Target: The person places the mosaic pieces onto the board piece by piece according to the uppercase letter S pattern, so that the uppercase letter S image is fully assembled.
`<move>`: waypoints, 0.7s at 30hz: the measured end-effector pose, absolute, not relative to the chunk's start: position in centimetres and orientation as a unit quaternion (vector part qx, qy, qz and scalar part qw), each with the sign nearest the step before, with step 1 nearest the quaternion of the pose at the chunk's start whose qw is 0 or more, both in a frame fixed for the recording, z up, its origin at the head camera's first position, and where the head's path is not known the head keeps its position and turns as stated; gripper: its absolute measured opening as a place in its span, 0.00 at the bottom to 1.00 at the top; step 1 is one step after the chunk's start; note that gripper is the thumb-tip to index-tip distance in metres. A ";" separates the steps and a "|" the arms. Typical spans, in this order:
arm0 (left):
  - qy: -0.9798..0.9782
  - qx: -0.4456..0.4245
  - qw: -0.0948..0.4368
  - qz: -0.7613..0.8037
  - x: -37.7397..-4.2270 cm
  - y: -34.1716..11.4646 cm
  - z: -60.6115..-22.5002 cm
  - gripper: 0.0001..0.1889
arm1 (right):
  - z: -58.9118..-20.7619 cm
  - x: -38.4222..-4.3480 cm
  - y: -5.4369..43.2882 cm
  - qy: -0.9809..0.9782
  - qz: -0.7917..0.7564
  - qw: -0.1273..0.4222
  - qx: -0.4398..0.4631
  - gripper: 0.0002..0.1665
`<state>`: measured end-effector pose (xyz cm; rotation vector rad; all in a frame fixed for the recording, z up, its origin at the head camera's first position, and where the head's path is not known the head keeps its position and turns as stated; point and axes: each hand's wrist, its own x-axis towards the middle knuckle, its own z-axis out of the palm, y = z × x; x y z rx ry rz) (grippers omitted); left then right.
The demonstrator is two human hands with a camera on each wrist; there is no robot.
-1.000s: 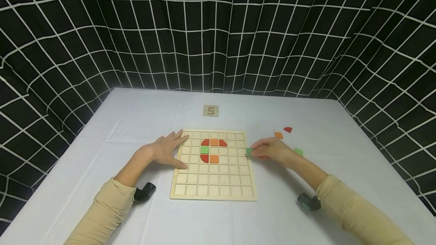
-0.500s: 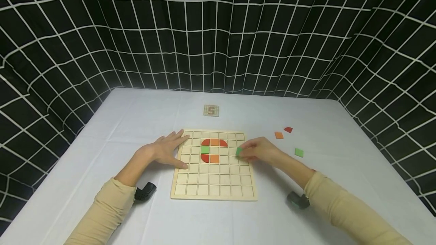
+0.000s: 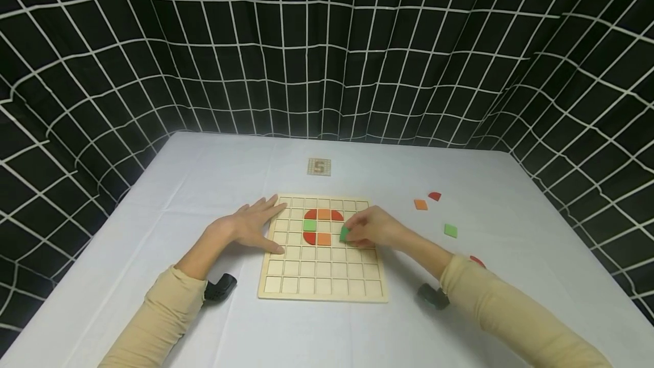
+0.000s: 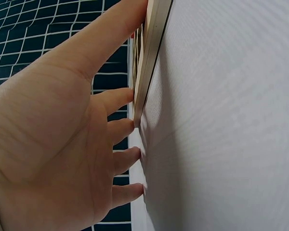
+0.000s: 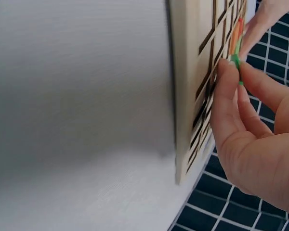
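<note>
In the head view, a wooden grid board (image 3: 322,284) lies on the white table with several coloured tiles set in its cells. Red quarter-round tiles (image 3: 310,238), orange square tiles (image 3: 324,239) and a green square tile (image 3: 309,225) form a curve there. My left hand (image 3: 250,227) rests at the board's left edge, fingers spread, thumb over the frame. With thumb and fingertips, my right hand (image 3: 377,228) pinches another green tile (image 3: 344,234), tilted close over the cells right of the orange one. The right wrist view shows this green tile (image 5: 236,61) between the fingertips.
A small card (image 3: 319,167) with an S-like figure lies behind the board. To the right are a loose orange tile (image 3: 420,204), a red quarter-round (image 3: 434,196) and a green tile (image 3: 451,230). Another red piece (image 3: 477,260) peeks out by the right sleeve. A gridded black curtain (image 3: 327,61) surrounds the table.
My right hand has moved left from the board's right edge to over its cells, carrying the green tile. The left hand stays in place. A red piece beside the right sleeve has come into sight.
</note>
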<state>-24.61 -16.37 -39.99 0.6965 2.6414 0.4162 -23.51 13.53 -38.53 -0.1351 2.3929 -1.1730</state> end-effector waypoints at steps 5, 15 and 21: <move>0.938 0.247 0.191 0.152 -24.6 -16.4 -40.0 0.57 | -38.5 -23.6 12.5 0.888 -0.395 0.227 -0.058 0.08; 0.938 0.249 0.189 0.151 -24.6 -16.4 -39.8 0.57 | -38.4 -23.4 11.8 0.900 -0.374 0.218 -0.045 0.06; 0.938 0.246 0.189 0.154 -24.6 -16.4 -39.8 0.56 | -38.5 -23.4 11.6 0.900 -0.372 0.224 -0.042 0.06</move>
